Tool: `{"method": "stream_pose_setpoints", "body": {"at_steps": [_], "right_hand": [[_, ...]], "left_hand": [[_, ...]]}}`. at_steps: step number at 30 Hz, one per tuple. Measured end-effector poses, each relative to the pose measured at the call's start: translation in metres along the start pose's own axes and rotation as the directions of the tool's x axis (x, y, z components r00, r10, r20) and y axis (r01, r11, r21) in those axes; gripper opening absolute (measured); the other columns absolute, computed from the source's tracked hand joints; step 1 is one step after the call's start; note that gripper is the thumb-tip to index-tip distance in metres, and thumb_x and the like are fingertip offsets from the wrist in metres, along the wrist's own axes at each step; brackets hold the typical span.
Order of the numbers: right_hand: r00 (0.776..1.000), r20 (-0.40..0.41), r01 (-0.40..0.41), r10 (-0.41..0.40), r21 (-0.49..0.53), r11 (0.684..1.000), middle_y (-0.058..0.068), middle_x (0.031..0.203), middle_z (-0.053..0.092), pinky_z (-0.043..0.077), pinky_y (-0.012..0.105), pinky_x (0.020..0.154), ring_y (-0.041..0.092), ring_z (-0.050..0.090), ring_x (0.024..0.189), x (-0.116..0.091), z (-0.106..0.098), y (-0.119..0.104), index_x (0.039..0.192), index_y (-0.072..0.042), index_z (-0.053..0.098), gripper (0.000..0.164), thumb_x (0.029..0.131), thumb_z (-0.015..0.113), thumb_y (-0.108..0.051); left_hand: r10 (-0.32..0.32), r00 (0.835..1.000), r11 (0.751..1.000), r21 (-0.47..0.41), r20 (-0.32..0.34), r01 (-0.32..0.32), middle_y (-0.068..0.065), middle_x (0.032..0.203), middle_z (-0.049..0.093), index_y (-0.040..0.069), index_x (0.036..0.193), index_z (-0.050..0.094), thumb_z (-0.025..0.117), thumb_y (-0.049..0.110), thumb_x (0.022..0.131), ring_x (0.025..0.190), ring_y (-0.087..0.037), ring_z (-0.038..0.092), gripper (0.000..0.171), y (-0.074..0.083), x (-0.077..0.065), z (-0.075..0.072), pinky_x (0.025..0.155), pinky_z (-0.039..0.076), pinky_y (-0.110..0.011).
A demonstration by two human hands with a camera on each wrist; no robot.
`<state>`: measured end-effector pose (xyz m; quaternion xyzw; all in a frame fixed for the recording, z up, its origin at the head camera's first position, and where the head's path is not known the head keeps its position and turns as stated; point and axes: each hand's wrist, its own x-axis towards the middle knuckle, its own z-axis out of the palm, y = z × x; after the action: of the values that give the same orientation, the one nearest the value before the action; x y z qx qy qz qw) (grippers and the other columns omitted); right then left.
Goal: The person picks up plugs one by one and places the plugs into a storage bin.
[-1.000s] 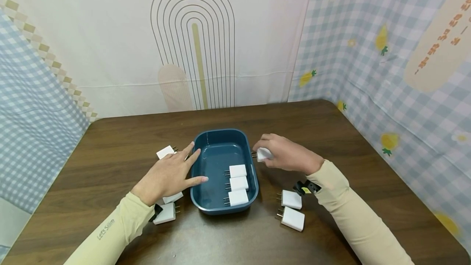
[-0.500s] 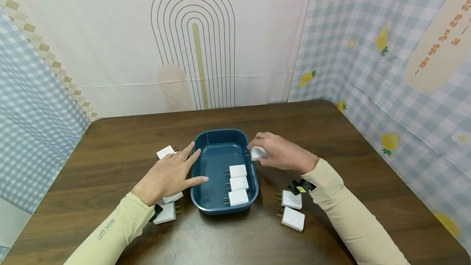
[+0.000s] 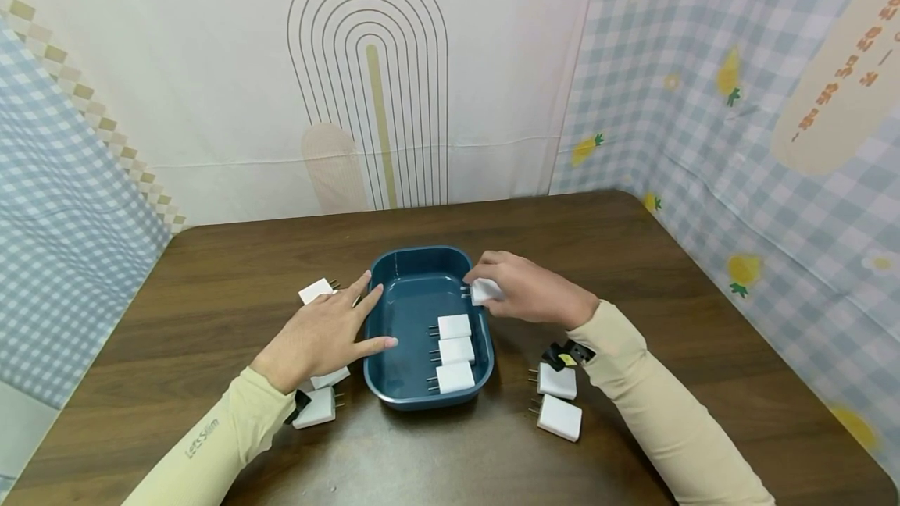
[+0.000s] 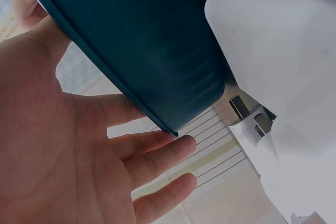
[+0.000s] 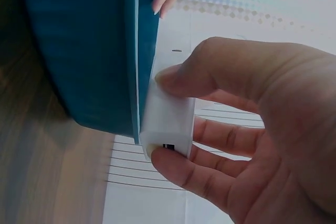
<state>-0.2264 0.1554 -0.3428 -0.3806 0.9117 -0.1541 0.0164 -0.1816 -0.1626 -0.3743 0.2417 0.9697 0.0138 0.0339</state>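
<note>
My right hand [image 3: 533,289] pinches a white wall charger [image 3: 485,292] between thumb and fingers at the right rim of a dark blue plastic bin [image 3: 404,307]. The charger's two prongs point left, over the bin. In the right wrist view a small port shows on the charger's body [image 5: 169,111], close beside the bin's wall. My left hand [image 3: 319,338] lies with spread, straight fingers at the bin's left rim, thumb reaching over the inside. Seen from the left wrist, the fingers [image 4: 157,161] touch the rim from outside. Inside the bin, several white chargers [image 3: 455,350] form a column along the right side.
Right of the bin, two more chargers [image 3: 560,417] lie on the brown wooden table [image 3: 436,459]. Others lie on the left, one [image 3: 316,290] beyond the left hand and one [image 3: 316,408] near its wrist, partly covered. Printed cloths [image 3: 506,76] hang behind the table.
My right hand has moved left with the charger, from beside the bin to its right rim, the prongs now reaching over the inside. The left hand has stayed still.
</note>
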Motion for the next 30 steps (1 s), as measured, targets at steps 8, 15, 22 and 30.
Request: {"method": "stream_pose_setpoints", "body": {"at_steps": [8,15,22,30], "right_hand": [[1.000,0.004,-0.007,0.007,0.017,1.000,0.009,0.120,0.064,0.060,0.032,0.085,0.020,0.060,0.104,0.005,0.001,-0.003,0.124,-0.008,0.070,0.036,0.089,0.076,-0.008],[1.000,0.003,-0.008,0.008,0.037,0.999,0.009,0.121,0.064,0.060,0.034,0.088,0.020,0.060,0.105,0.009,0.002,-0.004,0.125,-0.007,0.070,0.037,0.089,0.076,-0.007],[1.000,-0.007,-0.003,0.003,0.050,0.999,0.009,0.122,0.063,0.060,0.033,0.087,0.021,0.059,0.104,0.013,0.003,-0.005,0.126,-0.008,0.070,0.038,0.089,0.075,-0.007],[1.000,0.009,-0.016,0.016,0.059,0.998,0.009,0.123,0.062,0.061,0.035,0.089,0.021,0.059,0.105,0.018,0.007,-0.006,0.126,-0.008,0.069,0.038,0.089,0.074,-0.005]], "left_hand": [[-0.007,1.000,1.000,-0.012,-0.011,0.006,-0.021,0.166,0.025,0.007,0.158,0.035,0.047,0.074,0.094,0.144,-0.042,0.044,0.093,-0.001,0.000,0.001,0.117,0.039,-0.057],[-0.008,1.000,1.000,-0.015,-0.009,0.008,-0.021,0.166,0.025,0.007,0.158,0.035,0.047,0.074,0.094,0.144,-0.042,0.044,0.093,-0.001,0.000,0.000,0.117,0.039,-0.058],[-0.010,1.000,1.000,-0.017,-0.009,0.010,-0.021,0.166,0.025,0.007,0.158,0.035,0.047,0.074,0.093,0.144,-0.042,0.044,0.093,-0.002,0.000,0.001,0.117,0.039,-0.058],[-0.006,1.000,1.000,-0.018,-0.009,0.005,-0.021,0.166,0.025,0.007,0.158,0.035,0.047,0.074,0.094,0.144,-0.042,0.044,0.093,-0.002,-0.001,0.001,0.117,0.039,-0.058]]}}
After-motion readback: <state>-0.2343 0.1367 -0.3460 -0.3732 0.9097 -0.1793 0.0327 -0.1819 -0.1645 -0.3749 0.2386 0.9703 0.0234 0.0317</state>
